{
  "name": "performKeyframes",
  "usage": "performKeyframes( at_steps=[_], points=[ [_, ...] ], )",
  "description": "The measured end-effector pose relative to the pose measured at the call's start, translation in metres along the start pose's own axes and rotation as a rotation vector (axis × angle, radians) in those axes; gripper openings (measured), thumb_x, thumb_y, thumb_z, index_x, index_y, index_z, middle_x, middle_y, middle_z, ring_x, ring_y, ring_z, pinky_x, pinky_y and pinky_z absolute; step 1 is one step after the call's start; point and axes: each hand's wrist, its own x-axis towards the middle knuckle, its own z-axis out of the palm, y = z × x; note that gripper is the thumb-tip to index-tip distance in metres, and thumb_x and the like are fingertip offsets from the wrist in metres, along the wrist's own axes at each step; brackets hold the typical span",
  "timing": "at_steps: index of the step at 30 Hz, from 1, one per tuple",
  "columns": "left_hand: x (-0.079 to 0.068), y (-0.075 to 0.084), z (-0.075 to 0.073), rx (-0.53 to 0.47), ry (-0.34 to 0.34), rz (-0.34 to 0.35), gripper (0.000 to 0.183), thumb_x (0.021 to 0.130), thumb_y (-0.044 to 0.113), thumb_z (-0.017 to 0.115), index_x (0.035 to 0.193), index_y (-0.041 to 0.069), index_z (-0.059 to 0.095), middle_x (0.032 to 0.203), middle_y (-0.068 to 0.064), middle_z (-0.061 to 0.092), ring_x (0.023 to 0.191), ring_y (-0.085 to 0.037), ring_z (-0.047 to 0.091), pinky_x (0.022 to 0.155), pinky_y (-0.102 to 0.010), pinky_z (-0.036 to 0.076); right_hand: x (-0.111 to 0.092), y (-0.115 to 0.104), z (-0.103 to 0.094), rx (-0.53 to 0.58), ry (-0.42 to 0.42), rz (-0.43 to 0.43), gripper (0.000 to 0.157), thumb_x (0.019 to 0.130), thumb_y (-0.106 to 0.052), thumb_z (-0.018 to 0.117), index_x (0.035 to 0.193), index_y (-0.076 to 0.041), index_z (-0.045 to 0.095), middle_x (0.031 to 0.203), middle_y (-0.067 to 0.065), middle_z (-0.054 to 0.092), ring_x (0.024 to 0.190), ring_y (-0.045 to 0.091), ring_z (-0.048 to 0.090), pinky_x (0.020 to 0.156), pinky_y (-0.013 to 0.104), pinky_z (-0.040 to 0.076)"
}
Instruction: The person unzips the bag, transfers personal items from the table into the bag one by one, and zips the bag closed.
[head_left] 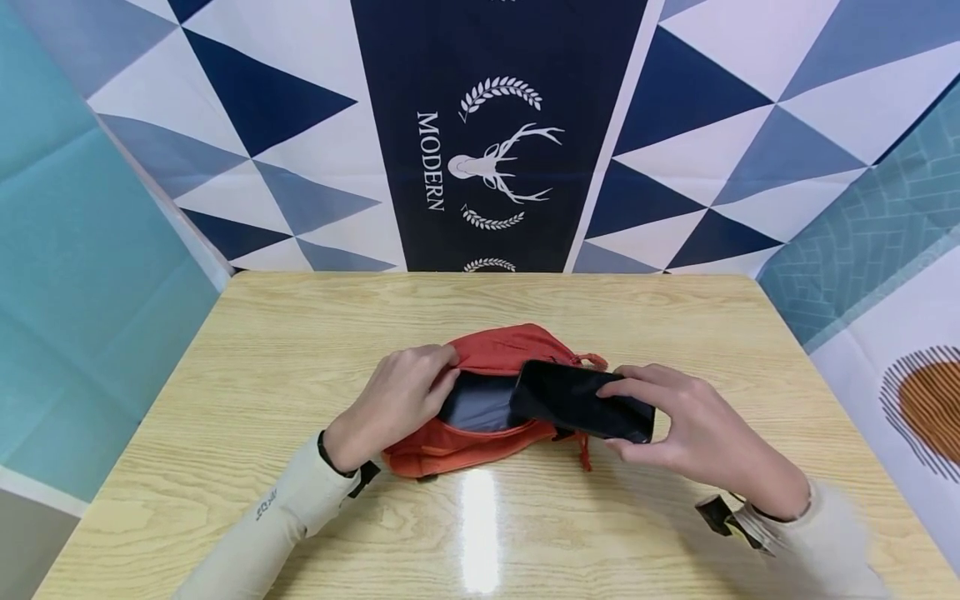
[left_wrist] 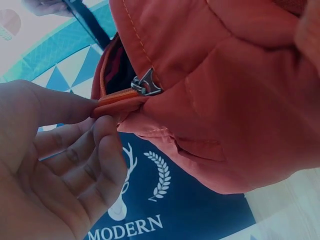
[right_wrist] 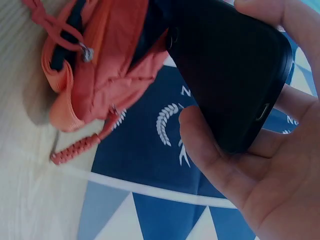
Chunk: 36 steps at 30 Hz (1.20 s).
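A red-orange waist bag (head_left: 498, 348) lies on the table with its zipped mouth spread, showing a grey lining (head_left: 480, 402). My left hand (head_left: 401, 396) pinches the edge of the opening between thumb and forefinger, close to the metal zipper pull (left_wrist: 146, 85). In my right hand (head_left: 675, 417) is a black smartphone (head_left: 573, 400), gripped near one end by thumb and fingers. The phone's far end overlaps the right side of the bag's mouth; the right wrist view has it beside the opening. How far it reaches inside, I cannot tell.
The bag rests on a light wooden table (head_left: 300, 333). A braided red zipper cord (right_wrist: 75, 150) hangs from its right end, beside an orange strap (right_wrist: 62, 100). Behind the table stands a patterned cloth (head_left: 495, 50) with a deer print.
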Motion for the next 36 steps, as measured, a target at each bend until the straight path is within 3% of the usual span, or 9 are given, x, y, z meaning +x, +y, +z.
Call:
performKeyframes(
  at_steps=[7,15,23,30,36],
  points=[
    [0.000,-0.001,0.000,-0.007,-0.001,-0.015,0.004,0.094,0.010,0.065,0.094,0.010,0.069,0.084,0.002,0.068,0.073,-0.010,0.063,0.062,-0.030,0.052,0.001,-0.011,0.014,0.014,-0.060,-0.009,0.044,0.071,-0.034,0.085,0.112,-0.030,0.070,0.122,0.006,0.066,0.108,0.025,0.065,0.079,0.049,0.055],
    [-0.001,0.003,-0.001,-0.011,0.005,0.013,0.004,0.094,0.009,0.065,0.092,0.011,0.068,0.084,0.003,0.066,0.071,-0.009,0.061,0.061,-0.028,0.052,0.004,-0.008,0.036,-0.024,0.036,-0.056,0.047,0.069,-0.038,0.084,0.112,-0.023,0.071,0.121,0.009,0.067,0.106,0.026,0.066,0.076,0.046,0.056],
    [-0.002,0.008,-0.002,-0.005,-0.001,0.032,0.006,0.094,0.008,0.064,0.089,0.012,0.065,0.078,0.004,0.062,0.066,-0.007,0.055,0.056,-0.024,0.046,0.006,-0.008,0.053,-0.067,0.012,-0.023,0.050,0.071,-0.042,0.082,0.112,-0.019,0.068,0.112,0.002,0.066,0.096,0.017,0.065,0.070,0.039,0.054],
    [-0.004,0.009,-0.001,-0.006,-0.007,0.038,0.008,0.094,0.007,0.064,0.088,0.012,0.065,0.077,0.005,0.059,0.064,-0.007,0.054,0.056,-0.023,0.045,0.009,-0.016,0.078,-0.124,0.045,-0.202,0.052,0.077,-0.046,0.077,0.114,-0.011,0.067,0.114,0.013,0.067,0.101,0.029,0.065,0.081,0.046,0.055],
    [-0.003,0.011,0.000,-0.010,-0.011,0.055,0.009,0.094,0.007,0.064,0.086,0.012,0.063,0.073,0.006,0.055,0.061,-0.006,0.049,0.053,-0.021,0.041,0.004,-0.024,0.090,-0.119,0.079,-0.220,0.045,0.092,-0.047,0.065,0.122,-0.012,0.068,0.128,0.022,0.061,0.112,0.037,0.061,0.088,0.054,0.051]
  ],
)
